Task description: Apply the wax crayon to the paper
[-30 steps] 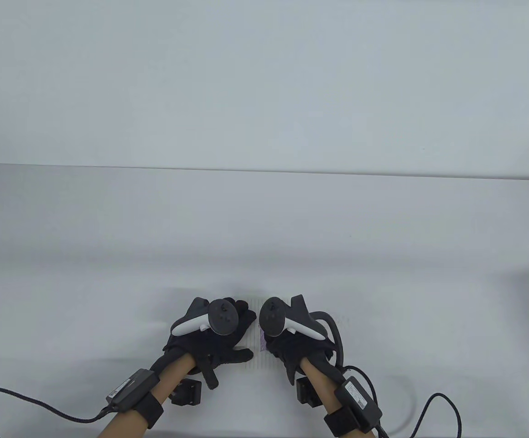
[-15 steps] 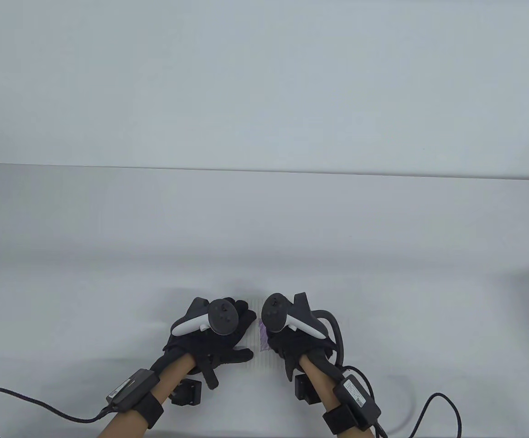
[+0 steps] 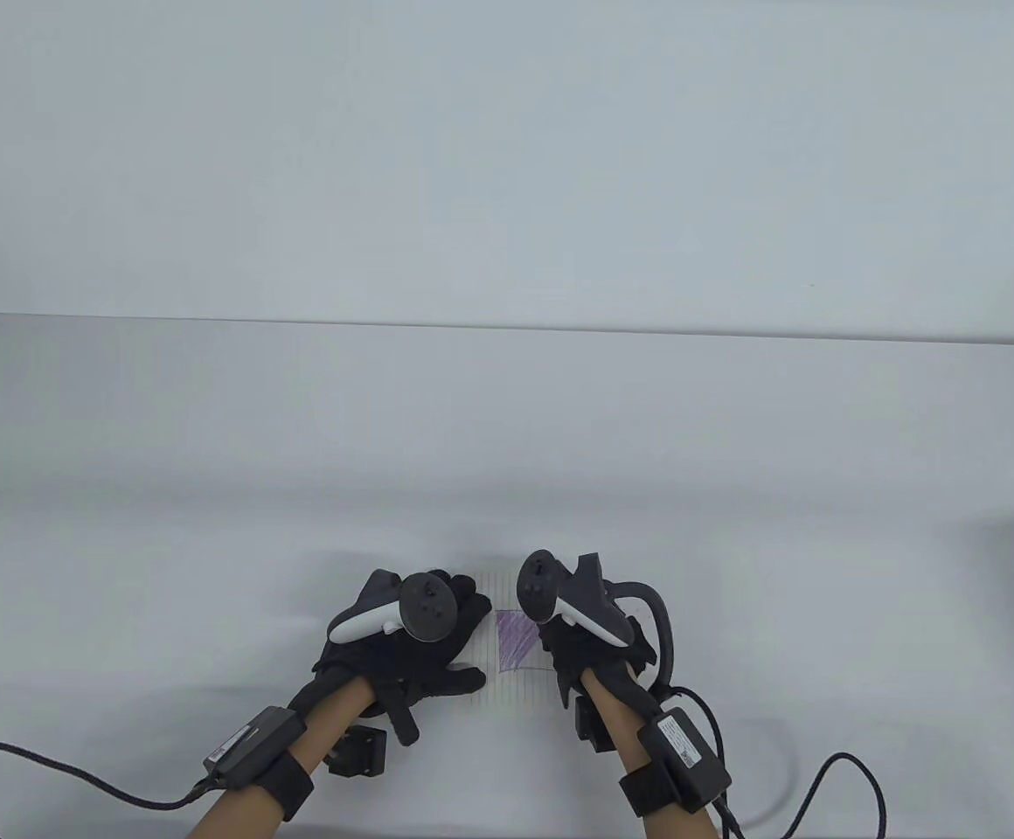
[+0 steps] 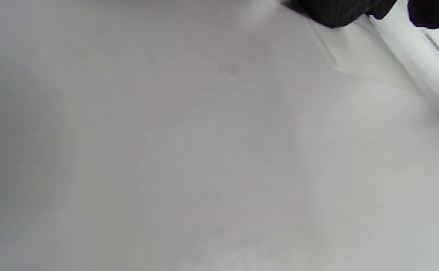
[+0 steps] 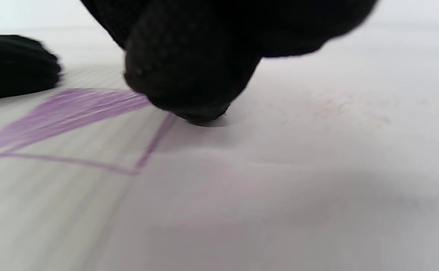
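A lined sheet of paper [image 3: 507, 690] lies near the table's front edge. It bears a purple outlined square with crayon shading [image 3: 517, 648] filling its left part; the square also shows in the right wrist view [image 5: 72, 109]. My left hand [image 3: 459, 616] rests flat on the paper's left side, fingers spread. My right hand [image 3: 557, 642] is at the square's right edge. Its fingers [image 5: 193, 86] are bunched and press down at the square's corner. The crayon itself is hidden inside them. The left fingertips [image 5: 12, 64] lie beyond the shading.
Small black blocks hang under each wrist [image 3: 358, 752] [image 3: 590, 730]. Black cables [image 3: 830, 778] trail off both forearms along the front edge. The white table ends at its far edge [image 3: 507, 328], against a pale wall. The left wrist view shows only the paper's corner [image 4: 358, 49].
My right hand has shifted right and slightly away from me, uncovering the purple shaded square it was hiding. My left hand has not moved.
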Motion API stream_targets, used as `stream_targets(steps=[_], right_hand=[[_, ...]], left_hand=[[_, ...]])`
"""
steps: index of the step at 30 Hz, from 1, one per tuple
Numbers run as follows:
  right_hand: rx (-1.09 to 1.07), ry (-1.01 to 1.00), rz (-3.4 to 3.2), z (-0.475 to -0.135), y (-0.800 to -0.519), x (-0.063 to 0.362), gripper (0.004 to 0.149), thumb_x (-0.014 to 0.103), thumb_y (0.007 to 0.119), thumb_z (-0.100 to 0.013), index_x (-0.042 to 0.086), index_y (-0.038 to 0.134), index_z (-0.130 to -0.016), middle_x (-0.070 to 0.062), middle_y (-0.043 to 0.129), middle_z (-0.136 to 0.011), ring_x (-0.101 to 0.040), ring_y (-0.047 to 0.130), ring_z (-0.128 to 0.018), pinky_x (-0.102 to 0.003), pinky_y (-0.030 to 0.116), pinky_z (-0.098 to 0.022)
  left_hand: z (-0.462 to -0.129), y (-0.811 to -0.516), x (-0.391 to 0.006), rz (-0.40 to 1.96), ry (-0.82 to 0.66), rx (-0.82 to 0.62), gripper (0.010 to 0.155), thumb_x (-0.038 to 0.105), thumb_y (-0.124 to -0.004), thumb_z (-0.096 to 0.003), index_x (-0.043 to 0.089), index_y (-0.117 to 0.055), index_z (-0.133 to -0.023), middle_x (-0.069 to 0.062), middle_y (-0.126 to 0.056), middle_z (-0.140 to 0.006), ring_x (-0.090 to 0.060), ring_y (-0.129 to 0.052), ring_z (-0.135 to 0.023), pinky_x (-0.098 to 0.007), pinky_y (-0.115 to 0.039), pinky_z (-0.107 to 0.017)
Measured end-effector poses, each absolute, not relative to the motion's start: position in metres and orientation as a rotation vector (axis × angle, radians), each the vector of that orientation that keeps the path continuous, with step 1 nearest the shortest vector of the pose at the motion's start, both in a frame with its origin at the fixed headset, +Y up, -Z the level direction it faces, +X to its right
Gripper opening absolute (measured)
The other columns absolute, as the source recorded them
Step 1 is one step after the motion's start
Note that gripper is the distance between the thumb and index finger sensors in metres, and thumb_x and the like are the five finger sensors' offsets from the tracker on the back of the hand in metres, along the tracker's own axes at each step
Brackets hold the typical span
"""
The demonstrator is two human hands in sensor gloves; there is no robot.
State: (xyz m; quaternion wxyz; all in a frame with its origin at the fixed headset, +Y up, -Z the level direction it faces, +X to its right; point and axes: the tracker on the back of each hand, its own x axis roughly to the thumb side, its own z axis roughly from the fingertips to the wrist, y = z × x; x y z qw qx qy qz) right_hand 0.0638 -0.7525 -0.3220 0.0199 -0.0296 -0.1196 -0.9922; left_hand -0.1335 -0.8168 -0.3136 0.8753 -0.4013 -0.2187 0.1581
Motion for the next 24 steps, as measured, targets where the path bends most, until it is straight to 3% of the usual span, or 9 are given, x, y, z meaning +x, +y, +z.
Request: stream_targets(steps=[2,5,8,11,14,15,16,21,24], right_hand=[[-0.220,-0.400,-3.077,-0.316,-0.751,0.062,0.038,0.030,0.073,-0.054,0.016,0.079,-0.089,-0.006,0.096,-0.065,-0.005,0.097,-0.023,-0.023,0.085,-0.014],[-0.273,-0.720,-3.190,-0.315,-0.753,0.061,0.039,0.029,0.073,-0.055,0.015,0.077,-0.091,-0.009,0.095,-0.066,-0.007,0.096,-0.025,-0.024,0.084,-0.016],[-0.099,-0.441,-3.108,-0.322,-0.753,0.067,0.038,0.030,0.073,-0.054,0.016,0.079,-0.089,-0.006,0.096,-0.064,-0.007,0.097,-0.024,-0.024,0.084,-0.015],[-0.146,-0.365,-3.075,-0.319,-0.752,0.065,0.038,0.030,0.073,-0.054,0.016,0.079,-0.089,-0.006,0.096,-0.064,-0.006,0.097,-0.023,-0.023,0.084,-0.014],[-0.373,-0.862,-3.153,-0.310,-0.751,0.056,0.040,0.029,0.073,-0.055,0.014,0.077,-0.091,-0.008,0.096,-0.064,-0.007,0.096,-0.024,-0.024,0.084,-0.015],[-0.334,-1.036,-3.116,-0.306,-0.753,0.052,0.040,0.028,0.073,-0.055,0.012,0.075,-0.092,-0.009,0.095,-0.064,-0.008,0.096,-0.024,-0.025,0.084,-0.015],[-0.301,-1.013,-3.097,-0.304,-0.751,0.051,0.040,0.028,0.072,-0.056,0.014,0.072,-0.094,-0.010,0.094,-0.065,-0.010,0.096,-0.026,-0.027,0.083,-0.017],[-0.095,-0.427,-2.967,-0.317,-0.750,0.055,0.038,0.029,0.072,-0.055,0.018,0.078,-0.090,-0.006,0.095,-0.062,-0.007,0.095,-0.024,-0.024,0.083,-0.015],[-0.248,-0.432,-2.966,-0.310,-0.749,0.052,0.038,0.030,0.072,-0.054,0.017,0.077,-0.090,-0.006,0.095,-0.063,-0.006,0.095,-0.023,-0.023,0.084,-0.014]], left_hand=[[-0.314,-0.817,-0.133,0.329,-0.457,-0.837,0.085,0.062,-0.053,-0.0552,0.045,0.017,-0.102,0.021,0.032,-0.105,-0.011,0.039,-0.095,-0.048,0.030,-0.061],[-0.314,-0.817,-0.134,0.331,-0.456,-0.838,0.085,0.062,-0.053,-0.0552,0.045,0.017,-0.102,0.021,0.032,-0.105,-0.011,0.039,-0.095,-0.048,0.030,-0.060],[-0.313,-0.817,-0.134,0.330,-0.456,-0.837,0.086,0.062,-0.053,-0.0552,0.045,0.017,-0.102,0.021,0.032,-0.105,-0.011,0.039,-0.095,-0.048,0.030,-0.061],[-0.313,-0.817,-0.134,0.330,-0.457,-0.837,0.085,0.062,-0.053,-0.0551,0.045,0.017,-0.102,0.021,0.032,-0.105,-0.010,0.039,-0.096,-0.048,0.030,-0.061],[-0.313,-0.817,-0.134,0.331,-0.456,-0.838,0.085,0.062,-0.053,-0.0551,0.046,0.017,-0.102,0.021,0.032,-0.105,-0.010,0.039,-0.095,-0.048,0.030,-0.061],[-0.313,-0.817,-0.134,0.331,-0.457,-0.838,0.085,0.062,-0.053,-0.0551,0.045,0.017,-0.102,0.021,0.032,-0.105,-0.010,0.039,-0.095,-0.048,0.030,-0.060],[-0.313,-0.817,-0.134,0.331,-0.457,-0.838,0.085,0.062,-0.053,-0.0551,0.046,0.017,-0.102,0.021,0.032,-0.105,-0.010,0.039,-0.095,-0.048,0.030,-0.060],[-0.313,-0.817,-0.134,0.332,-0.457,-0.838,0.085,0.062,-0.053,-0.0551,0.046,0.017,-0.102,0.021,0.032,-0.105,-0.010,0.039,-0.095,-0.048,0.030,-0.060],[-0.313,-0.817,-0.134,0.332,-0.457,-0.838,0.086,0.062,-0.053,-0.0551,0.045,0.017,-0.102,0.021,0.032,-0.105,-0.010,0.039,-0.095,-0.048,0.030,-0.060]])
